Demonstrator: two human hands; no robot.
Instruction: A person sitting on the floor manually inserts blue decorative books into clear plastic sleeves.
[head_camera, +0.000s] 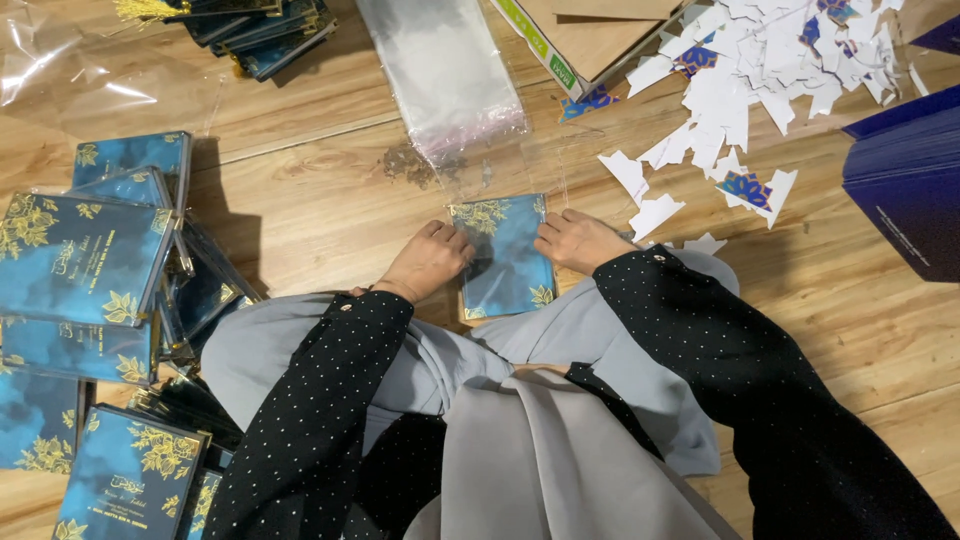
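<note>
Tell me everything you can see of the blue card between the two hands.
The blue card is squarish, cloudy teal with gold leaf prints at its corners, and looks like glossy paper. It lies flat on the wooden floor, apparently partly in a clear plastic sleeve. The left hand presses its left edge, the right hand its right edge; its near edge meets the grey cloth.
</note>
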